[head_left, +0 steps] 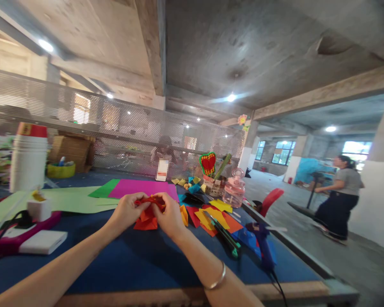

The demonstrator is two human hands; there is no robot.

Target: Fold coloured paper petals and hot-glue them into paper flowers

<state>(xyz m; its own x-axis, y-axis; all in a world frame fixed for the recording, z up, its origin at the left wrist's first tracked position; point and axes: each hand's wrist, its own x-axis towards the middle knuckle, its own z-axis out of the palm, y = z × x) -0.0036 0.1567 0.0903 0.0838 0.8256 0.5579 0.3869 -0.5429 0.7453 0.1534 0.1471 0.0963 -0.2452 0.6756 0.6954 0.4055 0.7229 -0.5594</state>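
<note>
Both my hands meet over the blue table, pinching a folded piece of red-orange paper (152,201) between thumbs and fingers. My left hand (128,209) grips its left side, and my right hand (169,215) grips its right side. The fingers hide part of the fold. Under my hands lies more red-orange paper (146,224); I cannot tell whether it is joined to the held piece. An orange paper piece (183,215) stands just right of my right hand. Further right are loose yellow sheets (220,217) and a green-handled cutting tool (225,236).
A blue glue gun (264,247) with a cord lies at the right edge. Behind stand a pink clear jar (234,192) and a heart decoration (208,164). Purple sheets (137,187) lie beyond my hands. At left are a power strip (11,238) and stacked cups (28,162). A person (342,192) walks at right.
</note>
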